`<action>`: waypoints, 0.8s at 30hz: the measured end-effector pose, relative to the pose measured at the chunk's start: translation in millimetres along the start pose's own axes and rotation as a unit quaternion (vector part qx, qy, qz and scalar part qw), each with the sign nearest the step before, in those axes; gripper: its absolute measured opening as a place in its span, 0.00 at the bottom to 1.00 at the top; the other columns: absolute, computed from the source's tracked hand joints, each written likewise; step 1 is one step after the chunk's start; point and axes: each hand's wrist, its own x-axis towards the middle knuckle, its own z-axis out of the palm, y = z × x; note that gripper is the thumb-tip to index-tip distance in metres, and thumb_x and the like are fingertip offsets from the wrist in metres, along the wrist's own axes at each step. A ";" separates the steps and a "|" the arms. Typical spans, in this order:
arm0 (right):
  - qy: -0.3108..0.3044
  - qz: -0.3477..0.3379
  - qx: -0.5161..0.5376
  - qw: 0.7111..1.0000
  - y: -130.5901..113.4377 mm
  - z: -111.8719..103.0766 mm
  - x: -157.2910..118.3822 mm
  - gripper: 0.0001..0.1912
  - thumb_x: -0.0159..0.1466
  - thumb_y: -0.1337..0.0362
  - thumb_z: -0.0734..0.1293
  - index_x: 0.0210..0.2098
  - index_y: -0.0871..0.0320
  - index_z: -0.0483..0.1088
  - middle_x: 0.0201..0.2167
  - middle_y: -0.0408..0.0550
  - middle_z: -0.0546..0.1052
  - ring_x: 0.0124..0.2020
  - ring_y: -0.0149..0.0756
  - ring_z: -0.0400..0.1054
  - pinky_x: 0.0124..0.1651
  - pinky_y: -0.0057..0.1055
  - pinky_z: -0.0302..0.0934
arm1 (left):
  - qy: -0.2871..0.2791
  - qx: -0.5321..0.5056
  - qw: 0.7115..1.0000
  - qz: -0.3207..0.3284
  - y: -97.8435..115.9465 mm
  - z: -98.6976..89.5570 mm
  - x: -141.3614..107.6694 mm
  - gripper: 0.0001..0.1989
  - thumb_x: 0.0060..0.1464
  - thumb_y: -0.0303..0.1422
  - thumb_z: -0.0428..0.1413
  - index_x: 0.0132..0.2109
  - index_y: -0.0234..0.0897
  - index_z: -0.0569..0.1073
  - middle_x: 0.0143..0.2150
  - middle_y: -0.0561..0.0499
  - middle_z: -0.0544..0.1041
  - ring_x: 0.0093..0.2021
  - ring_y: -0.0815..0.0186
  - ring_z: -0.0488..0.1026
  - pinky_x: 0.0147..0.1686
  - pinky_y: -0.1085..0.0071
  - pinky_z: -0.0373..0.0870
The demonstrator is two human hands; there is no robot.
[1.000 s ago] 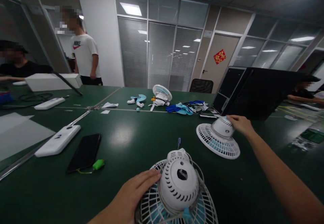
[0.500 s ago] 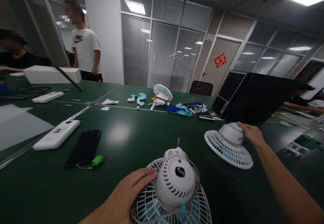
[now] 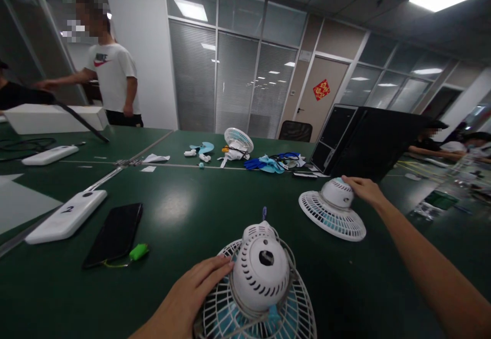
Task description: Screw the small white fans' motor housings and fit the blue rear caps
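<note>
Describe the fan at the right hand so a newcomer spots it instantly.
Find the big black case on the right of the green table. Just in front, a white fan lies face down, touched by the right hand. Unlike it, the nearer fan shows a large dark opening.

Green table (image 3: 172, 252): near fan (image 3: 261, 275) grille-down, black phone (image 3: 114, 234), white unit (image 3: 72, 219) marked "2", white box (image 3: 57, 120).

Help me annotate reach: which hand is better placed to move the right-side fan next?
Likely the right hand: it touches the right-side fan, while the left hand rests on the nearer fan.
</note>
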 end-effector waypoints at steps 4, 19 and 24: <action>-0.070 -0.020 -0.027 0.997 0.7 -6.6 4.9 0.16 0.68 0.55 0.65 0.48 0.60 0.71 0.46 0.50 0.74 0.44 0.38 0.71 0.47 0.40 0.69 | -0.002 -0.012 1.000 0.002 1.6 -1.4 3.6 0.45 0.48 0.53 0.62 0.70 0.56 0.54 0.67 0.48 0.66 0.61 0.45 0.69 0.60 0.49 0.68; -0.180 0.014 0.025 0.983 12.2 -6.2 38.4 0.15 0.68 0.56 0.65 0.48 0.61 0.71 0.47 0.49 0.74 0.45 0.40 0.71 0.46 0.40 0.69 | 0.007 -0.005 1.000 -0.014 -29.6 20.2 -7.8 0.41 0.49 0.56 0.61 0.68 0.59 0.58 0.66 0.50 0.68 0.59 0.44 0.71 0.57 0.48 0.71; -0.125 0.083 0.143 0.978 18.1 5.8 25.2 0.17 0.68 0.56 0.65 0.51 0.61 0.69 0.48 0.50 0.74 0.45 0.40 0.72 0.46 0.41 0.70 | 0.013 0.009 0.999 -0.043 -28.0 27.7 -14.2 0.40 0.52 0.58 0.57 0.69 0.57 0.57 0.67 0.47 0.66 0.62 0.43 0.67 0.60 0.45 0.67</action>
